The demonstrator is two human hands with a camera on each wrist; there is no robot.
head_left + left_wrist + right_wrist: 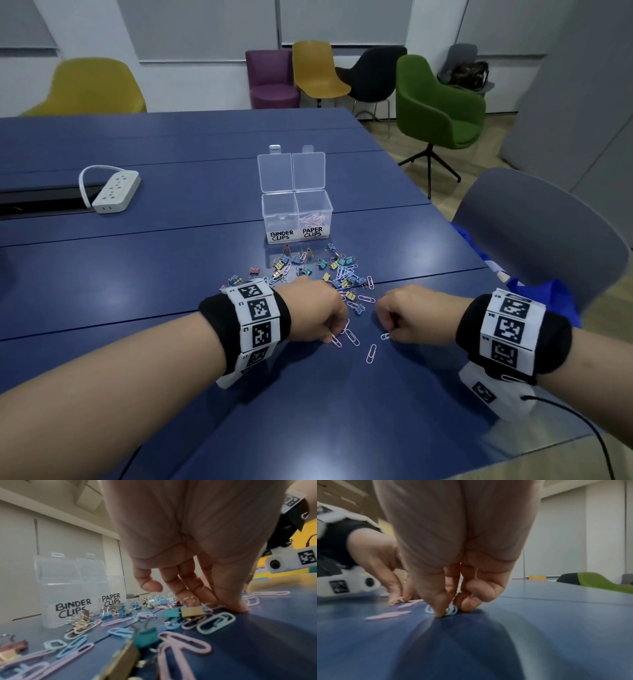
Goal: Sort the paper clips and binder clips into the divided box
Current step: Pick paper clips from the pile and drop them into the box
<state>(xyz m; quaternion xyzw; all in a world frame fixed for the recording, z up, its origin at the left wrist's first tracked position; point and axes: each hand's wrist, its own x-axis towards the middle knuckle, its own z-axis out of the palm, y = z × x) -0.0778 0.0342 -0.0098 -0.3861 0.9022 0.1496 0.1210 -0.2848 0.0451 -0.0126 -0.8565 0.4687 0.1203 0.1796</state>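
A clear divided box (296, 219) stands open on the blue table (171, 274). Its labels read BINDER CLIPS and PAPER CLIPS, and pastel paper clips lie in the right compartment (313, 219). In front of the box is a mixed pile of binder clips and paper clips (315, 269). My left hand (334, 334) is at the pile's near edge, fingertips and thumb meeting on a pink paper clip (211, 605) on the table. My right hand (390, 334) pinches a light blue paper clip (453, 610) against the tabletop between thumb and forefinger.
Loose pink paper clips (371, 353) lie between my hands. A white power strip (116, 192) sits far left by a dark cable slot (41, 202). A grey chair (548, 240) and blue bag (534, 291) stand close at the right table edge.
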